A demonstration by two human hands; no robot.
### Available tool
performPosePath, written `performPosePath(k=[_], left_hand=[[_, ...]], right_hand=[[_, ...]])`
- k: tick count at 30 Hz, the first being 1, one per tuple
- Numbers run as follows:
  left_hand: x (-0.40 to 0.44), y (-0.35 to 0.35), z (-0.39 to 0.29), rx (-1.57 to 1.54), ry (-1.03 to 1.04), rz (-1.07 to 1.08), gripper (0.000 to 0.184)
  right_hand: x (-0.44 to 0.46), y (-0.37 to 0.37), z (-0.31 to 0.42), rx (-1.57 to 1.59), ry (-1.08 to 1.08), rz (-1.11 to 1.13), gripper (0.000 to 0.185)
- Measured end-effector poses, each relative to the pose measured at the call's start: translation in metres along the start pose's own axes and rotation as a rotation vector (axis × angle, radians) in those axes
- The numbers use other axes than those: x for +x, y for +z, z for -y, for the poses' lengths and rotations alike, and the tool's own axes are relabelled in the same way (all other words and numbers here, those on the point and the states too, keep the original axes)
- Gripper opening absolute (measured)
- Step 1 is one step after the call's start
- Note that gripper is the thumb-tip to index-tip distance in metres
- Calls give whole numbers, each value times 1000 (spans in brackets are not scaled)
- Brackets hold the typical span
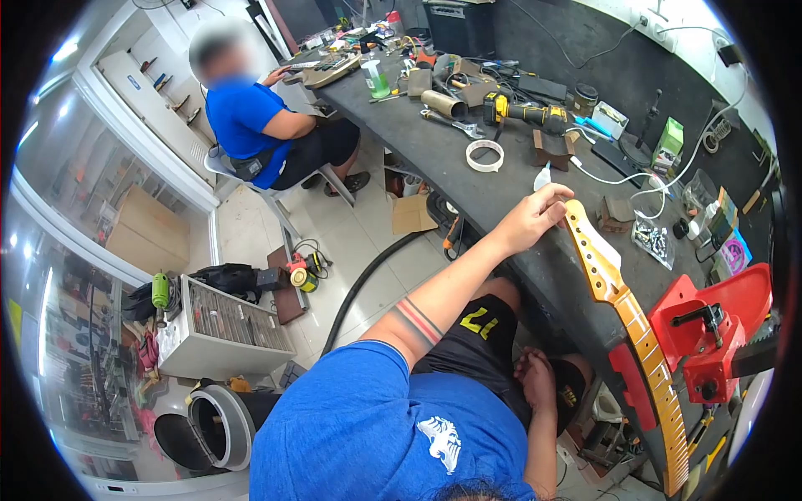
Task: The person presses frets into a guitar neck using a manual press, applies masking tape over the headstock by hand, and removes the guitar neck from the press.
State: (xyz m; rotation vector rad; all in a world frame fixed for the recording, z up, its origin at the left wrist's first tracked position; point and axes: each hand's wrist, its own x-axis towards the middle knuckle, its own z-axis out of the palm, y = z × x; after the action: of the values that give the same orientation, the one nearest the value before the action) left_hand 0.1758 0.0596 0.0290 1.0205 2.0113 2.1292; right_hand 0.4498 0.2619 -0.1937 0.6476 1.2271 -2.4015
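A maple guitar neck (pixel 637 321) with a pale headstock lies along the right part of the dark workbench, frets facing up. My left hand (pixel 535 221) reaches across to the headstock's far end, its fingers curled against the tip. Just beyond those fingers shows a white nozzle-like tip (pixel 542 177); its lower part is hidden by the hand. Beside the neck's middle stands a red vise (pixel 706 330), with a red block (pixel 632 386) on the neck's other side. My right hand (pixel 535 380) rests near my lap, fingers loosely bent and nothing visible in them.
On the bench (pixel 510 196) are a masking tape roll (pixel 484 156), a yellow-black power drill (pixel 525 113), an adjustable wrench (pixel 455 125) and a green spray bottle (pixel 375 77). A co-worker in blue (pixel 251 121) sits at the far end. A black hose (pixel 359 288) crosses the floor.
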Motion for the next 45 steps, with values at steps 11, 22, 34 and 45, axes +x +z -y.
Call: performPosePath(k=[11,22,34,45], left_hand=[[-1,1,-2,14,-5,5,86],[0,1,-1,43,6,8,85],[-1,1,-2,61,-11,13,81],[0,2,-1,73,-8,13,80]], right_hand=[[-1,0,1,7,-3,14,20],[0,-1,0,10,-10,5,19],[0,-2,-1,-4,-6,-14,18],[1,-4,-1,-4,1,-5,17]])
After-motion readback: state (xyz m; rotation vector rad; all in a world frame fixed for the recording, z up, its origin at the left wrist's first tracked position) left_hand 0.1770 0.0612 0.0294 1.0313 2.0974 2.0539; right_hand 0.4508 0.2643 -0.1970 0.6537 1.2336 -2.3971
